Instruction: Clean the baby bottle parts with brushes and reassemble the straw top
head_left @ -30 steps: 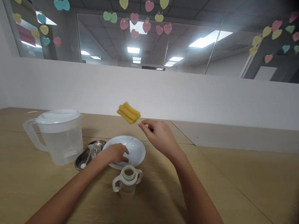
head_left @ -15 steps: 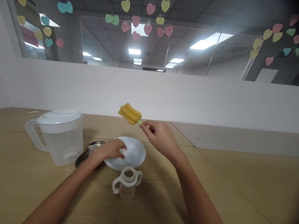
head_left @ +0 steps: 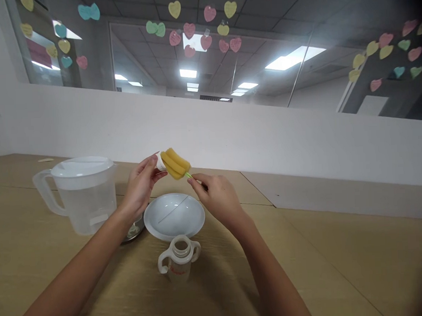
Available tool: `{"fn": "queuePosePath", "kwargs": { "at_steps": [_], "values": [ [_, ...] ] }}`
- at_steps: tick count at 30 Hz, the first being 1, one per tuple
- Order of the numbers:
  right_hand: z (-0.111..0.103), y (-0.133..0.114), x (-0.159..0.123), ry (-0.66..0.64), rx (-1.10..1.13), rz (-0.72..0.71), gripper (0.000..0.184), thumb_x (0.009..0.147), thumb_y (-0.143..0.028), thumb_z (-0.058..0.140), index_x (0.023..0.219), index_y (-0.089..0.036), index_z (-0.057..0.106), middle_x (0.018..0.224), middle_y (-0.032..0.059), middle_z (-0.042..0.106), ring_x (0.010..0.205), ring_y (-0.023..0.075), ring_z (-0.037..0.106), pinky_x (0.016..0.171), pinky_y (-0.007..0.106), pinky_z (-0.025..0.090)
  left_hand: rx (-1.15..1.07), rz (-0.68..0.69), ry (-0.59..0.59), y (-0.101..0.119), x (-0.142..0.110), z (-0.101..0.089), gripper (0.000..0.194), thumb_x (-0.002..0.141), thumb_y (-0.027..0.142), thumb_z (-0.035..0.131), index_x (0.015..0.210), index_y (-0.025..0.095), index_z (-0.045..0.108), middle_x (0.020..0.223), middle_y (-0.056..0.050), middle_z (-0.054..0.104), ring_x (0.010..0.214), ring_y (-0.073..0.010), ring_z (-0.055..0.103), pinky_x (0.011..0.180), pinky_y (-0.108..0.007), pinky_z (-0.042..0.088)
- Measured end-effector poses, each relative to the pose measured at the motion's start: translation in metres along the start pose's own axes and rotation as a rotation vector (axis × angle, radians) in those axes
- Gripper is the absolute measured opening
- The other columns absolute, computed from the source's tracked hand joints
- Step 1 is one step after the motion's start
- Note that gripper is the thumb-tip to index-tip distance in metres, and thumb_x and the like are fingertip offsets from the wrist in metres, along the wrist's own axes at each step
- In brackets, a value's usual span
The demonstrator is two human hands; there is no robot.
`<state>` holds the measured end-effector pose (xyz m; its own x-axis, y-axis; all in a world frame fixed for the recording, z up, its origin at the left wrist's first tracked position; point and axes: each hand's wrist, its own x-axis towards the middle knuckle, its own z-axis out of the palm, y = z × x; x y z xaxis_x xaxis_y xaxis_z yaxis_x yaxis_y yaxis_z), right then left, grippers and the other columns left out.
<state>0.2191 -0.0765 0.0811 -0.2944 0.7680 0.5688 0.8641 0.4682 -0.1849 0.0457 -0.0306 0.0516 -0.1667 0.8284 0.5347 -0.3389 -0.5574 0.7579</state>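
My right hand (head_left: pixel 215 195) pinches the thin green handle of a yellow sponge bottle brush (head_left: pixel 173 163), holding it up over the far rim of the plate. My left hand (head_left: pixel 141 186) is raised beside the sponge head and grips a small white object (head_left: pixel 159 161) that presses against the sponge's tip. The object is partly hidden by my fingers, so its exact kind is hard to tell. Below my hands lies a shallow white plate (head_left: pixel 174 216) with a thin line across it. Neither hand touches the plate.
A lidded clear plastic pitcher (head_left: pixel 88 207) holding water stands left of my left forearm. A metal tray (head_left: pixel 134 232) is mostly hidden behind my left wrist. A two-handled baby bottle (head_left: pixel 180 261) without a cap stands nearest me on the tan table (head_left: pixel 308 266).
My left hand has risen from the plate with the small white object and brought it to the sponge tip. The brush has shifted slightly left.
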Motion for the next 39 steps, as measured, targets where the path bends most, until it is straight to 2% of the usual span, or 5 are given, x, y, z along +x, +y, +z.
{"fn": "queuePosePath", "kwargs": {
  "at_steps": [10,18,27,33,39],
  "values": [
    [0.0,0.006,0.001,-0.142,0.16,-0.141,0.033,0.09,-0.029,0.043,0.064,-0.016,0.058,0.053,-0.0035,0.043,0.049,0.0082,0.029,0.05,0.024,0.017,0.641,0.315,-0.1,0.012,0.001,-0.011,0.038,0.074,0.042,0.063,0.103,0.018,0.069,0.104,-0.007,0.065,0.087,-0.0163,0.058,0.076,-0.027,0.046],
    [-0.009,0.012,0.0,-0.29,0.474,-0.181,0.035,0.092,-0.033,0.037,0.071,-0.016,0.059,0.058,-0.0034,0.044,0.053,0.0085,0.037,0.052,0.021,0.026,0.502,0.139,-0.344,0.04,0.0,-0.025,0.039,0.066,0.034,0.072,0.103,0.022,0.069,0.109,-0.008,0.066,0.099,-0.0223,0.058,0.083,-0.032,0.048],
    [0.003,0.002,0.002,0.063,0.017,0.022,0.03,0.091,-0.032,0.041,0.082,-0.019,0.067,0.057,0.0004,0.056,0.051,0.0108,0.041,0.052,0.024,0.021,1.086,0.352,0.032,0.041,0.005,-0.031,0.049,0.068,0.035,0.065,0.115,0.025,0.062,0.109,-0.003,0.066,0.088,-0.02,0.06,0.087,-0.033,0.046],
    [0.002,-0.004,-0.001,-0.017,0.054,-0.109,0.031,0.092,-0.034,0.042,0.082,-0.021,0.068,0.059,-0.0007,0.059,0.049,0.0098,0.04,0.051,0.023,0.019,1.254,0.337,-0.153,0.048,-0.003,-0.023,0.069,0.064,0.034,0.063,0.131,0.023,0.047,0.104,-0.004,0.066,0.091,-0.0221,0.061,0.082,-0.031,0.047],
    [-0.002,0.005,0.002,0.077,-0.045,0.014,0.03,0.091,-0.033,0.042,0.08,-0.021,0.067,0.058,0.0006,0.058,0.05,0.0115,0.041,0.051,0.025,0.018,1.485,0.203,-0.353,0.056,0.0,-0.047,0.042,0.068,0.039,0.06,0.105,0.022,0.066,0.103,-0.005,0.068,0.091,-0.0262,0.062,0.08,-0.032,0.045]
  ]
}}
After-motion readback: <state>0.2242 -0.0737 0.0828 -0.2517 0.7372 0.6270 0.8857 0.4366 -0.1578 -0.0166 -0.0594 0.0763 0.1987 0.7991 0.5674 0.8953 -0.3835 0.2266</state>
